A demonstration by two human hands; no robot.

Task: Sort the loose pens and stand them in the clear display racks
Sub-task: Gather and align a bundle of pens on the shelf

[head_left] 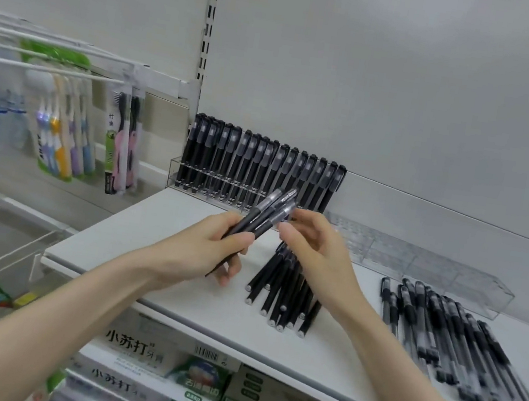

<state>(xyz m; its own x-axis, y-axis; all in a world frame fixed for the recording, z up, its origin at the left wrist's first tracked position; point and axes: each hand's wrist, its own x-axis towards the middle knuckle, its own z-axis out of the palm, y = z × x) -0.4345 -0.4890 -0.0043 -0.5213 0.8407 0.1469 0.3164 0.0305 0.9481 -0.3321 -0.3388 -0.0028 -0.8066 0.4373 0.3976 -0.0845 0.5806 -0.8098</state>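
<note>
Pens (266, 214) gripped in left hand (211, 250), right hand (314, 245) pinching one, 小苏打 boxes (144, 350) below

White shelf (155, 235): black pens (284, 289), clear-barrelled pens (458, 339), a filled rack (175, 171), empty racks (435, 267).

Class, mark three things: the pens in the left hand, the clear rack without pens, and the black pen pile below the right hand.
held pens (262, 219): head view, barrels below the caps.
clear rack (428, 264): head view, top face.
black pen pile (284, 285): head view, middle barrels.
</note>
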